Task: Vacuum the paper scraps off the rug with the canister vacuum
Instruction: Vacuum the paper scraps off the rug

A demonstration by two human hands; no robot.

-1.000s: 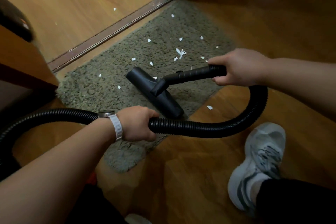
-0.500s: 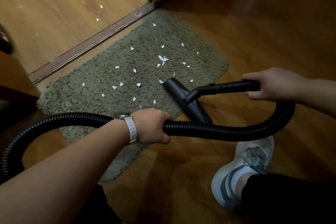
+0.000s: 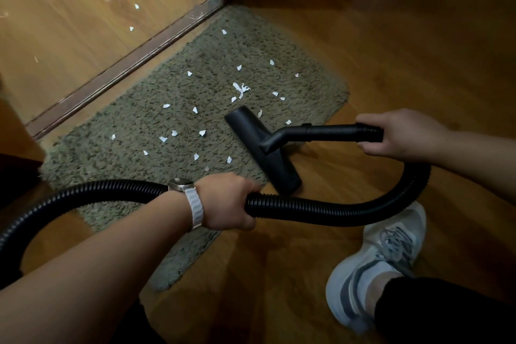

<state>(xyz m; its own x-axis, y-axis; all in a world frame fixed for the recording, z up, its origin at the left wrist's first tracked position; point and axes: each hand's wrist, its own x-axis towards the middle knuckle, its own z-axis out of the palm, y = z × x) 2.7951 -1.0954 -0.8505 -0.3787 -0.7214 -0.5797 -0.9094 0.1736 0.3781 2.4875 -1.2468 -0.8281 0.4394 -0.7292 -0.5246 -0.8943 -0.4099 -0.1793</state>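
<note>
Gripping the black wand (image 3: 329,131) at its hose end, the right hand (image 3: 402,134) has its fingers curled round it. The left hand (image 3: 226,201), above a white-strapped watch (image 3: 183,186), is clamped round the ribbed hose (image 3: 321,211). The floor nozzle (image 3: 262,148) rests at the shaggy rug's (image 3: 134,126) right edge, its near end over the wooden floor (image 3: 405,50). White paper scraps (image 3: 240,89) lie scattered on the rug, left of and beyond the nozzle.

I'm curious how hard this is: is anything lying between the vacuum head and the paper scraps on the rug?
Nothing visible. The head sits at the rug's right edge; the scraps lie on open pile left of and beyond it. The hose, in the left hand, loops on the near side, off that path.
</note>
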